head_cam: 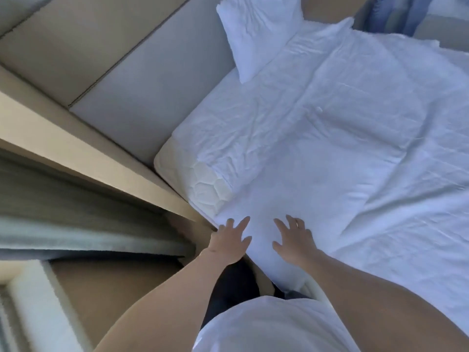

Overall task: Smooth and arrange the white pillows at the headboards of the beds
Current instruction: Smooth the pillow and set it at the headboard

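A white pillow [256, 34] leans against the padded beige headboard [142, 97] at the top of the view, far from both hands. A creased white sheet [342, 138] covers the bed. At the bed's near corner, my left hand [229, 241] lies flat on the sheet's edge with fingers spread. My right hand [294, 238] rests flat on the sheet just to its right, fingers apart too. Neither hand holds anything. The quilted mattress corner [205, 186] shows bare above my left hand.
A beige wooden ledge [88, 158] runs along the left of the bed, with grey curtain fabric [76, 224] below it. Blue cloth [401, 13] hangs beyond the bed's far side. Brown floor [106, 295] shows at lower left.
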